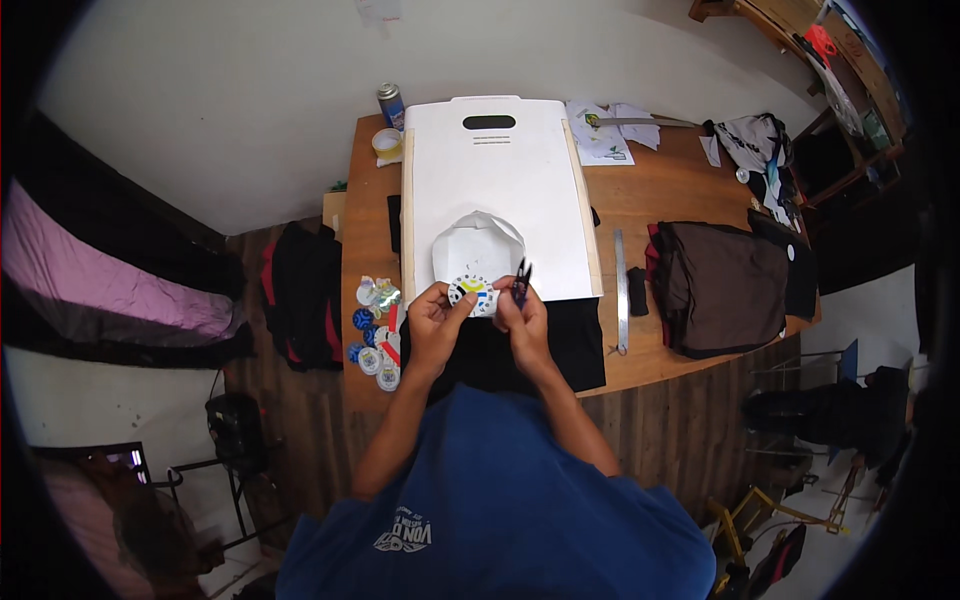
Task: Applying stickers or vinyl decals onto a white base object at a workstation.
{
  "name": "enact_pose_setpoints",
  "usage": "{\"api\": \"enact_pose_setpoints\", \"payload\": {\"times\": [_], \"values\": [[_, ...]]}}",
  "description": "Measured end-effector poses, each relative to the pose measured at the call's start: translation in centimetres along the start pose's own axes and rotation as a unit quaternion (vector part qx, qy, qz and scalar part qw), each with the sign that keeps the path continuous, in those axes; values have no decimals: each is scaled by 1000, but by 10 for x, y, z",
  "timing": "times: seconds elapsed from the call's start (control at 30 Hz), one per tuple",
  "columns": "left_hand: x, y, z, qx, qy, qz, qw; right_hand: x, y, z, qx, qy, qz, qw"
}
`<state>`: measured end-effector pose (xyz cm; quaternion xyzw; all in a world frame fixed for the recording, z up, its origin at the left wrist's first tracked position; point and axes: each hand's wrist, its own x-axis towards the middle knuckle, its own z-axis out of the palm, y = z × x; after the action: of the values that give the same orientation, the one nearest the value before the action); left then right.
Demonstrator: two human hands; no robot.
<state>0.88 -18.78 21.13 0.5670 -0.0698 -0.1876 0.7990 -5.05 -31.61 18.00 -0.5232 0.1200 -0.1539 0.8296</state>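
My left hand (434,328) is closed on the edge of a round white patch (470,294) with yellow, black and blue markings. Against the patch's right side are the fingers of my right hand (524,325), which also grips small dark thread snips (521,284), blades pointing up and away from me. Just beyond the patch lies a white shallow holder with a raised, folded rim (447,236), with dark specks inside. It rests on a large white board (500,180) with an oval handle slot. Black fabric (560,345) spreads under the board's near end.
Loose round patches (388,374) lie on the wooden table (640,365) at left. A metal ruler (621,290) and a folded brown garment (722,288) are at right. At the far left stand a spray can (391,105) and a tape roll (387,143).
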Motion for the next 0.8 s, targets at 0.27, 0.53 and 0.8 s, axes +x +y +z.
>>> {"api": "enact_pose_setpoints", "payload": {"times": [0.27, 0.53, 0.8], "values": [[1, 14, -3, -11, -3, 24, 1000, -16, -17, 15, 77, -87, 61, 991], [1, 18, -6, -1, -20, 50, 999, -23, -7, 16, 42, -108, 22, 993], [1, 19, -4, 6, -17, 34, 999, -26, -2, 22, 61, -101, 6, 993]]}}
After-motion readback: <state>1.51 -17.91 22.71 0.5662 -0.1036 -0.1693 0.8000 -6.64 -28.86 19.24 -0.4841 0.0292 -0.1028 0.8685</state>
